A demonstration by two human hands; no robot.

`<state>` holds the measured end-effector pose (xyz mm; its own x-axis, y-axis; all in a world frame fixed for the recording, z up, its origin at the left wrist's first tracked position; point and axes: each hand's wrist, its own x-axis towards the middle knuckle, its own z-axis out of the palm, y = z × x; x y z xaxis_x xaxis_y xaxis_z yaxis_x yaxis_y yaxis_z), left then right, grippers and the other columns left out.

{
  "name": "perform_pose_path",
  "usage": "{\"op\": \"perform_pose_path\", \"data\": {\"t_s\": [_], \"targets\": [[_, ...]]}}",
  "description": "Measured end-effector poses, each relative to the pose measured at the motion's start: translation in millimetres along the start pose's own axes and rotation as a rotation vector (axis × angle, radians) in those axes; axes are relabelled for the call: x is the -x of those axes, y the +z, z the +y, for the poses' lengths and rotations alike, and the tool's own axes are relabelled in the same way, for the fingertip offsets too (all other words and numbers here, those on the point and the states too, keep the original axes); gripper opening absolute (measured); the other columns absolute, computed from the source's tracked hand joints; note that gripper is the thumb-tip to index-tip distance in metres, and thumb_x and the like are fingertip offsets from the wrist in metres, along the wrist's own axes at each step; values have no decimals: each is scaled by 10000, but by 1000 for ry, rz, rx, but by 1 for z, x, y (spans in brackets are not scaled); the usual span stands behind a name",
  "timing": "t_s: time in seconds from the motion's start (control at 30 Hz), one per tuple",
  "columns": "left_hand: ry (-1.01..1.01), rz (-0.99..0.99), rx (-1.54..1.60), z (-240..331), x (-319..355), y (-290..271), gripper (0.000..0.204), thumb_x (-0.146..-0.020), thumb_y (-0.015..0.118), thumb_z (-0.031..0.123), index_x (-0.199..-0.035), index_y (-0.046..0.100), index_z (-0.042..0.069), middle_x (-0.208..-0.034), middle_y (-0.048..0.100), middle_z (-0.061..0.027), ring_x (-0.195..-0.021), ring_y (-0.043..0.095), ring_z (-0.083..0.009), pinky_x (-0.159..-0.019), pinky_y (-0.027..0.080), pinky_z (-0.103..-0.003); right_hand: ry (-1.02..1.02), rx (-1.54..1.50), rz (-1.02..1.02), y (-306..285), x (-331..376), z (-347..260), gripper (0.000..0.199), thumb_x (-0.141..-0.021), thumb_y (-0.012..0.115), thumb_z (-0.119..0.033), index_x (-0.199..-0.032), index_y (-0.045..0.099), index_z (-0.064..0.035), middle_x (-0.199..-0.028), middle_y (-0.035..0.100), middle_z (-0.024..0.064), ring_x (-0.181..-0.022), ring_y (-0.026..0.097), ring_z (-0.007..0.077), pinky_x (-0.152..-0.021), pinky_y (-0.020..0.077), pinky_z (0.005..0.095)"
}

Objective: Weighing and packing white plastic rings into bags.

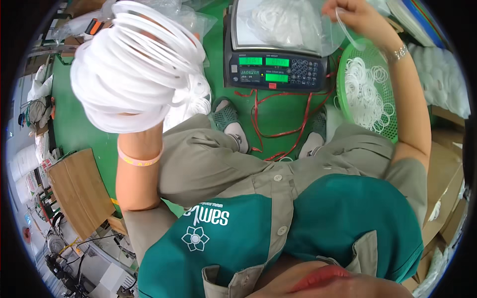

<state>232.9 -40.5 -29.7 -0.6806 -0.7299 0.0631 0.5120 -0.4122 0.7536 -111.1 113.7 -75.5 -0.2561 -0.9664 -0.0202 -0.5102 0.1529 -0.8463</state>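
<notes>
A thick bundle of thin white rings (129,69) is held up at the upper left by my left hand. The rings cover its fingers and palm, so only the wrist (144,130) shows, with a pink band just below it. At the upper right my right hand (350,14) is closed, pinching a slim white ring (344,25) that hangs down. It is beside a clear plastic bag (330,32) of white rings, which rests on a digital scale (276,70). A green basket (343,84) with loose white rings stands below my right hand.
More white rings (196,97) lie in a heap near my left foot (231,121). Red strapping (283,135) trails over the green floor between my feet. Cardboard (82,191) leans at the left. Boxes (447,171) and clear bags (439,69) stand at the right.
</notes>
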Motion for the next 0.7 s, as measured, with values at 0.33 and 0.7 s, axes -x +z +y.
{"op": "perform_pose_path", "data": {"t_s": [0.33, 0.7], "targets": [[-284, -418, 381, -1, 0, -37, 376, -885, 475, 220, -1220, 377, 78, -1214, 391, -94, -1106, 391, -268, -957, 311, -436, -183, 1174, -124, 115, -118, 102, 177, -796, 448, -123, -904, 573, -61, -930, 595, 160, -843, 599, 303, -722, 492, 391], [-155, 14, -2, -7, 0, 1, 98, -856, 550, 137, -913, 504, 73, -793, 479, -43, -721, 497, -180, -704, 504, -356, -304, 790, 206, -9, -153, 119, 187, -813, 526, -189, -758, 616, -35, -742, 619, 121, -664, 574, 230, -625, 455, 335]]}}
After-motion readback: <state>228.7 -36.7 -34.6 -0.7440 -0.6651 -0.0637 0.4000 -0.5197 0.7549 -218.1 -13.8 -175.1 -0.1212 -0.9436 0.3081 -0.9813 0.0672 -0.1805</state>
